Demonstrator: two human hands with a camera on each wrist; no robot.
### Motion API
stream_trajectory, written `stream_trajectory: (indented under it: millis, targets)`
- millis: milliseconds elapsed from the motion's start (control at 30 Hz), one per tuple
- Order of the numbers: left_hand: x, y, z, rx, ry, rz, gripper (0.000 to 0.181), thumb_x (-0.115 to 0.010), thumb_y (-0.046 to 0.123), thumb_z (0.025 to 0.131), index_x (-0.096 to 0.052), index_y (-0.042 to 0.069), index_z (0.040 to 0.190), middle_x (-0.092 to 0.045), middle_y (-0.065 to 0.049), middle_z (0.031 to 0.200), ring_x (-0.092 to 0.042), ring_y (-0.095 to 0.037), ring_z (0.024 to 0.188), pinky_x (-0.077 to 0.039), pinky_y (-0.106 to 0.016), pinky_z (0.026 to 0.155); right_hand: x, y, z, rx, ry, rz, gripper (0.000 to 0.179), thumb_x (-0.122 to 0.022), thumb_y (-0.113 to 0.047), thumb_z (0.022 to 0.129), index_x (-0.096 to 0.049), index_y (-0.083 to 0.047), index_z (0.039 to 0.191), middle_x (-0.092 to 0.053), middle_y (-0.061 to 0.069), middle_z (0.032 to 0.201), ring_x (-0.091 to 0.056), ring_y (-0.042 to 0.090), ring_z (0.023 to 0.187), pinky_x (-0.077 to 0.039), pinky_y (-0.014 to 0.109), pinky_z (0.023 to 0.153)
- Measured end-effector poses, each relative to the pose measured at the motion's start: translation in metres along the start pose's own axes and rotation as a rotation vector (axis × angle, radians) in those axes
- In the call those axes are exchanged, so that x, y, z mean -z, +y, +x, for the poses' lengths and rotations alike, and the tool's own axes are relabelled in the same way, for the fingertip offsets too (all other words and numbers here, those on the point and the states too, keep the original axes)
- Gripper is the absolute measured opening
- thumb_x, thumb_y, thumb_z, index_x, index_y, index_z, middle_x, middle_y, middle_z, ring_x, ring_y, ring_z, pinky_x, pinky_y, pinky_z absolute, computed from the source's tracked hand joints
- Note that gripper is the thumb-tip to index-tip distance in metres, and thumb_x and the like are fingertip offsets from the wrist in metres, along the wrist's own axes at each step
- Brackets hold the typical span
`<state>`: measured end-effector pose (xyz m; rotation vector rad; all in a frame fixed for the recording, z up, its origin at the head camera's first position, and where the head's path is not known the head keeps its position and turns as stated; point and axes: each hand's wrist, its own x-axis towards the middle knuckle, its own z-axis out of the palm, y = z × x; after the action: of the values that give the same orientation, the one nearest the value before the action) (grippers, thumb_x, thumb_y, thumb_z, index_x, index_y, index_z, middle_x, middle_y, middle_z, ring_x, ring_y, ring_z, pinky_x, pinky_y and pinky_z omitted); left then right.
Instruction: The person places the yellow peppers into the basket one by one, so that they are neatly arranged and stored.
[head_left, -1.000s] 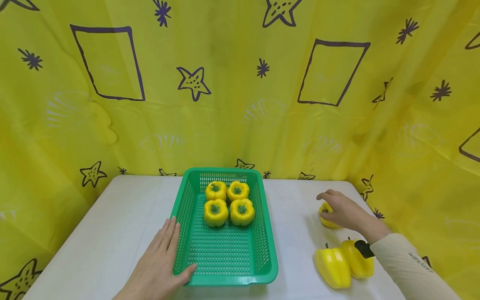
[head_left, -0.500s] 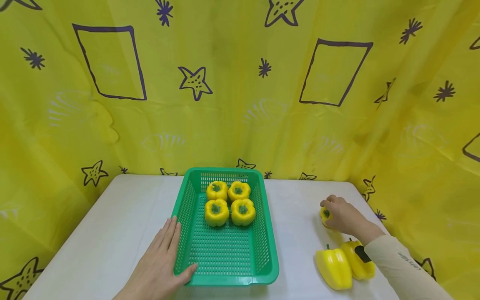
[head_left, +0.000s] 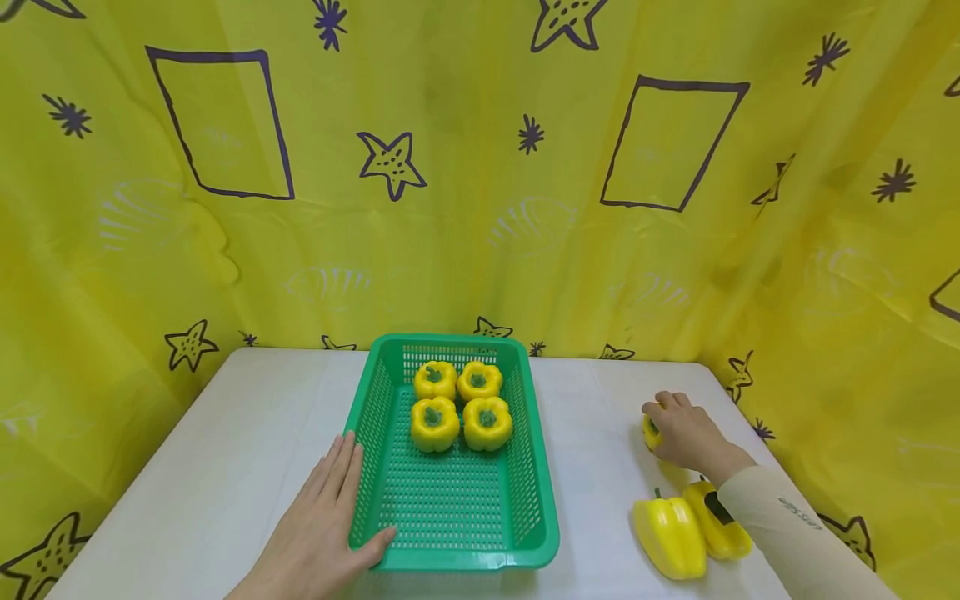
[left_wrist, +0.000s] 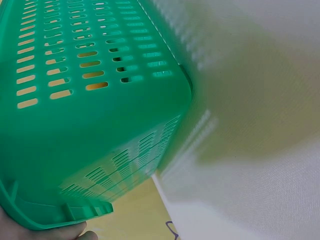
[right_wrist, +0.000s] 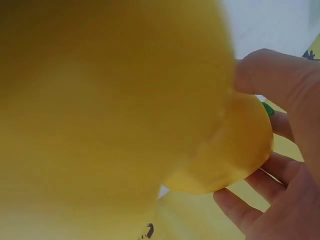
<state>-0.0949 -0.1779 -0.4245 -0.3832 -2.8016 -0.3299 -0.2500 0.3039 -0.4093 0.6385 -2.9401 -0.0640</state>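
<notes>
A shiny, round yellow bell pepper with a green stem is on the right side of the white table, in the grip of the right hand. The thumb is on one side of it and the fingers bend around the other; I cannot tell if the pepper touches the table. The left hand has its fingers straight and side by side, touching the left edge of a green plastic basket full of little holes, and its thumb sticks out by the near corner. Four plump yellow peppers sit toward the basket's far end, two and two, stems up. Nearer the person than the held pepper, two long yellow peppers are close together, and a black thing at the right wrist hides part of one. Behind hangs a yellow curtain with dark stars.
</notes>
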Motion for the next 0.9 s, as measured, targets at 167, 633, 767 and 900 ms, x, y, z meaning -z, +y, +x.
stream_trajectory:
  millis: [167, 633, 767, 900]
  targets:
    - [0.000, 0.000, 0.000, 0.000, 0.000, 0.000, 0.100, -0.064, 0.061, 0.084, -0.033, -0.008, 0.150, -0.025, -0.022, 0.162, -0.027, -0.038, 0.149, 0.019, -0.009, 0.113, 0.000, 0.000, 0.000, 0.011, 0.016, -0.017, 0.041, -0.081, -0.005, 0.072, -0.066, -0.002, 0.110, -0.060, 0.021, 0.108, -0.054, 0.041, 0.099, -0.052, 0.055, 0.074]
    - [0.000, 0.000, 0.000, -0.002, 0.001, -0.001, 0.100, -0.064, 0.061, 0.084, -0.034, -0.008, 0.150, -0.026, -0.022, 0.161, -0.028, -0.038, 0.149, 0.019, -0.009, 0.112, 0.008, 0.008, -0.004, -0.042, -0.046, 0.092, 0.048, -0.083, -0.004, 0.071, -0.064, 0.000, 0.115, -0.056, 0.020, 0.103, -0.052, 0.030, 0.083, -0.053, 0.044, 0.069]
    - [0.000, 0.000, 0.000, -0.003, 0.005, 0.003, 0.100, -0.065, 0.061, 0.084, -0.034, -0.008, 0.149, -0.026, -0.022, 0.161, -0.028, -0.038, 0.149, 0.019, -0.009, 0.112, 0.012, 0.008, -0.006, -0.070, -0.065, 0.134, 0.049, -0.082, -0.005, 0.073, -0.062, 0.000, 0.118, -0.053, 0.021, 0.104, -0.050, 0.030, 0.084, -0.053, 0.041, 0.069]
    - [0.000, 0.001, 0.000, -0.001, 0.002, -0.004, 0.100, -0.065, 0.061, 0.084, -0.034, -0.008, 0.149, -0.026, -0.022, 0.161, -0.028, -0.038, 0.149, 0.019, -0.009, 0.112, 0.014, 0.007, -0.006, -0.093, -0.056, 0.170, 0.050, -0.081, -0.007, 0.074, -0.061, 0.003, 0.119, -0.050, 0.021, 0.101, -0.048, 0.027, 0.081, -0.052, 0.039, 0.069]
